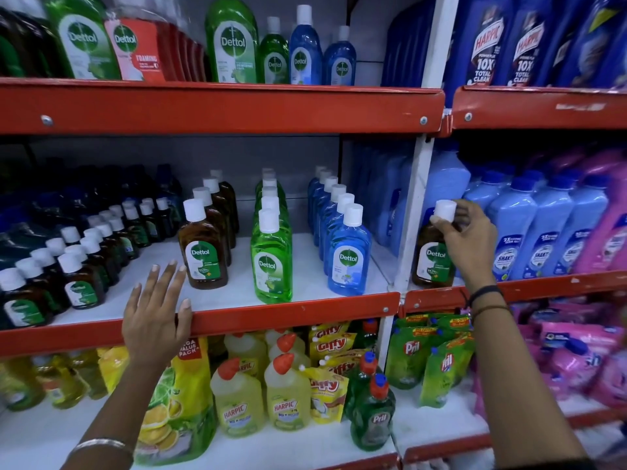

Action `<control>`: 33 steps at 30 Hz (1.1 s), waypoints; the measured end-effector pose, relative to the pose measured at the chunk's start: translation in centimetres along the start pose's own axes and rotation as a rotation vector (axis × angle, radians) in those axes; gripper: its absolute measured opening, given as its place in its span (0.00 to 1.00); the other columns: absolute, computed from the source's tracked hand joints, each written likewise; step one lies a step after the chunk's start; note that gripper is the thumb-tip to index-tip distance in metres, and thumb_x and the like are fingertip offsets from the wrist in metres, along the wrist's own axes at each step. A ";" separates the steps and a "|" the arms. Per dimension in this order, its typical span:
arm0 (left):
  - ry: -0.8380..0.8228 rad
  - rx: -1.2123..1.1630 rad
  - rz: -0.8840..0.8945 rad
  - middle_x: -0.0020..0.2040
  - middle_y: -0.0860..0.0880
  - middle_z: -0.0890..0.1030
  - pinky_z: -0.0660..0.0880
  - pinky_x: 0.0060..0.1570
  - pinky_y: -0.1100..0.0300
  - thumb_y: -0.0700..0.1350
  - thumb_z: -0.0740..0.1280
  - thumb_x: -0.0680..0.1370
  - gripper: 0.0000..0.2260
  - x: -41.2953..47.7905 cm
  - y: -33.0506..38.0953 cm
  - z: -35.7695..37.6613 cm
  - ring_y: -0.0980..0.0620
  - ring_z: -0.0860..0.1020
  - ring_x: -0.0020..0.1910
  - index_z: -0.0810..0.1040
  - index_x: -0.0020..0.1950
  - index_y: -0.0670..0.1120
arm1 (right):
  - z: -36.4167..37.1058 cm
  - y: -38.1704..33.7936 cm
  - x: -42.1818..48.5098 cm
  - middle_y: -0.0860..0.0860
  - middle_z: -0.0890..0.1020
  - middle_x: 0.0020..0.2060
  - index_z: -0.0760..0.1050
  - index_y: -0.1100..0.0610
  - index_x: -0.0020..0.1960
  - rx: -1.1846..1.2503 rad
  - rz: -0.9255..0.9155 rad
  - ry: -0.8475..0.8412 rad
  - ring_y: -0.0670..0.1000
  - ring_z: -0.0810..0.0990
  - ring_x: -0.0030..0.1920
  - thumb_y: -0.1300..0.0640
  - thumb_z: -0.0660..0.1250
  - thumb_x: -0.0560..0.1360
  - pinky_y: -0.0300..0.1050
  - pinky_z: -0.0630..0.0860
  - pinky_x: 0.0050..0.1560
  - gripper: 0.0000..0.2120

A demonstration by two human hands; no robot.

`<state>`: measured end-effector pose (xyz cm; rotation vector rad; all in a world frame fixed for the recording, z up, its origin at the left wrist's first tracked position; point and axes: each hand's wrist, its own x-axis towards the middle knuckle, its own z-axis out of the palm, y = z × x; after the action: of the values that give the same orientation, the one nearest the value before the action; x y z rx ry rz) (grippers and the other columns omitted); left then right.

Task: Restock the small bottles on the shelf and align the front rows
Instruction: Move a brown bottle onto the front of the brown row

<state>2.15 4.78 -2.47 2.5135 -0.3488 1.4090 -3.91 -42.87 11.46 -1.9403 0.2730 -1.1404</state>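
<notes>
My right hand point(466, 239) grips the white cap and neck of a brown Dettol bottle point(431, 262) standing at the left end of the right-hand bay's middle shelf. My left hand point(157, 307) lies flat and open over the red front lip of the middle shelf point(288, 312), holding nothing. Just right of its fingertips a row of brown Dettol bottles point(203, 252) runs back from the front. A green row point(271, 262) and a blue row point(347, 256) follow further right. Several rows of small brown bottles point(79, 283) fill the shelf's left part.
A white upright post point(412, 212) divides the two bays. Tall light-blue bottles point(549, 232) and pink bottles point(607, 232) stand right of my right hand. Large Dettol and blue Harpic bottles point(485, 45) fill the top shelf; yellow Harpic bottles point(237, 398) and pouches sit below.
</notes>
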 end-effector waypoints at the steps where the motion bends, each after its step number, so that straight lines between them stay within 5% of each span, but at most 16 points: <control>1: -0.005 0.000 0.001 0.73 0.42 0.69 0.64 0.68 0.41 0.52 0.50 0.81 0.24 0.0 0.0 0.0 0.44 0.63 0.75 0.67 0.74 0.44 | 0.1 -0.4 -0.4 0.55 0.82 0.52 0.74 0.55 0.56 -0.002 -0.022 0.051 0.55 0.79 0.51 0.53 0.73 0.70 0.58 0.77 0.53 0.17; 6: -0.044 -0.007 -0.009 0.74 0.42 0.69 0.63 0.68 0.40 0.52 0.50 0.81 0.24 0.0 0.0 -0.4 0.43 0.63 0.75 0.66 0.74 0.44 | 0.1 -3.9 -2.3 0.48 0.80 0.48 0.74 0.50 0.52 0.017 -0.101 0.266 0.52 0.78 0.49 0.49 0.74 0.66 0.54 0.76 0.46 0.17; 13: -0.125 -0.023 -0.048 0.75 0.43 0.66 0.59 0.71 0.39 0.53 0.50 0.81 0.25 0.5 -0.2 -2.0 0.44 0.61 0.76 0.64 0.76 0.45 | 0.9 -10.0 -6.4 0.44 0.78 0.43 0.74 0.50 0.50 0.110 -0.121 0.304 0.50 0.79 0.43 0.46 0.75 0.64 0.55 0.77 0.44 0.18; 18: -0.155 -0.002 -0.064 0.75 0.43 0.66 0.59 0.71 0.40 0.53 0.51 0.81 0.25 0.6 -2.0 -3.2 0.43 0.63 0.75 0.64 0.76 0.45 | 4.1 -15.5 -10.1 0.37 0.78 0.38 0.73 0.46 0.46 0.327 -0.166 0.140 0.37 0.76 0.35 0.44 0.76 0.62 0.32 0.71 0.34 0.17; 24: -0.115 0.036 0.007 0.74 0.43 0.68 0.63 0.69 0.40 0.51 0.53 0.81 0.24 0.4 -2.7 -2.8 0.43 0.66 0.73 0.66 0.75 0.45 | 12.2 -20.9 -13.7 0.41 0.80 0.38 0.73 0.43 0.42 0.534 -0.161 -0.072 0.39 0.77 0.35 0.50 0.78 0.63 0.32 0.72 0.35 0.15; 33: -0.003 0.057 0.054 0.75 0.46 0.67 0.57 0.73 0.45 0.53 0.50 0.82 0.24 0.2 -3.7 -1.0 0.46 0.64 0.75 0.60 0.78 0.50 | 22.6 -21.4 -16.3 0.41 0.80 0.42 0.74 0.46 0.48 0.481 -0.114 -0.283 0.42 0.78 0.41 0.49 0.76 0.65 0.34 0.74 0.40 0.15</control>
<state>2.60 8.61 -2.12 2.5699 -0.3847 1.4547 0.37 -8.07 12.54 -1.6674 -0.2482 -0.8854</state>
